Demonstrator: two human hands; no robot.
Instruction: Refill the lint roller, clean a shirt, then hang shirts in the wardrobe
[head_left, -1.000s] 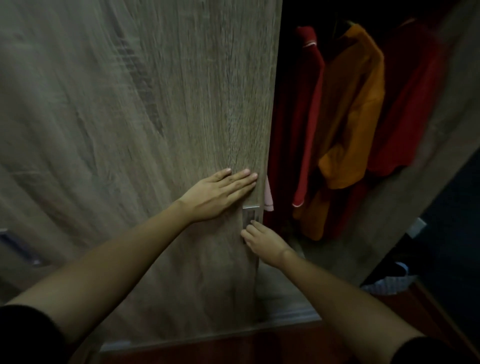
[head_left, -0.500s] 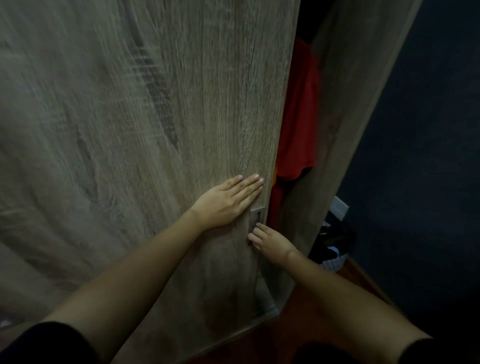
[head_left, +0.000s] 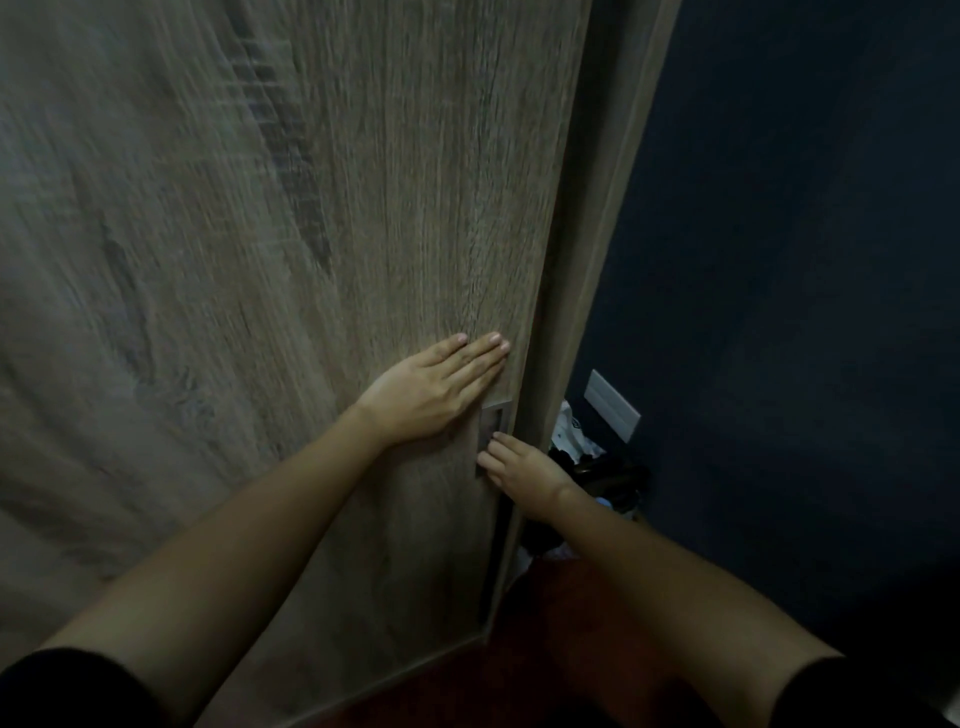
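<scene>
The wardrobe door (head_left: 260, 260), a wood-grain sliding panel, fills the view from 7 o'clock round to 12 o'clock. Its leading edge runs from 12 o'clock down to 6 o'clock, close against the wardrobe side panel (head_left: 602, 234). Only a thin dark slit separates the two, and nothing inside it can be made out.

The left hand (head_left: 431, 389) lies flat on the door just off centre toward 7 o'clock. Its fingers are straight, held together and pointing toward 2 o'clock, and it holds nothing. Directly at 5 o'clock from its fingertips sits the recessed metal handle (head_left: 493, 421), set into the door beside the leading edge.

The right hand (head_left: 519, 470) reaches in from 5 o'clock, and its fingertips touch the lower part of that handle. Whether they hook into the recess or only press on it cannot be told.

A dark blue wall (head_left: 805, 260) takes up the 3 o'clock side. It carries a pale wall plate (head_left: 612, 406) at 4 o'clock, just beyond the side panel. Below the plate, behind the right wrist, lies a blurred heap of dark and white things (head_left: 582, 447). Reddish floor (head_left: 561, 623) shows at 6 o'clock between the two forearms, and both arms end in dark sleeves (head_left: 62, 691) at the bottom corners
</scene>
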